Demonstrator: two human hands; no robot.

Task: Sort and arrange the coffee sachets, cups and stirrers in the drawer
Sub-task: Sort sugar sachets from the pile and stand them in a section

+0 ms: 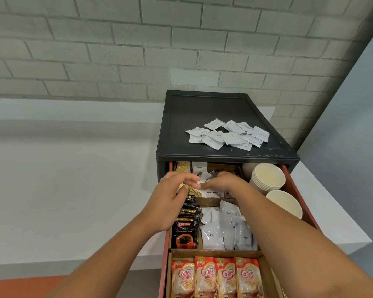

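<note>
Both hands are deep in the rear compartment of the red drawer (297, 191), nearly touching each other. Left hand (170, 196): fingers curled, a yellow scrap (182, 186) shows by the thumb, can't tell if it's held. Right hand (223, 182): fingers bent down among white sugar sachets (205, 175); back of hand hides the tips, so grip can't be told. "White Sugar" label (212, 192) peeks out just below right hand, partly covered. Kopiko sachets (185, 230) sit under left wrist, top ones hidden. White "Coffee" sachets (223, 232) lie btwn the forearms. Coffee-mate sachets (215, 276) are nearest the person, cut off at frame bottom. Paper cup stack (267, 179) is just right of right hand, w/ a 2nd cup (285, 204) beside that forearm. Loose white sachets (226, 134) lie on black cabinet (202, 108) top beyond both hands, print too small to read.
</note>
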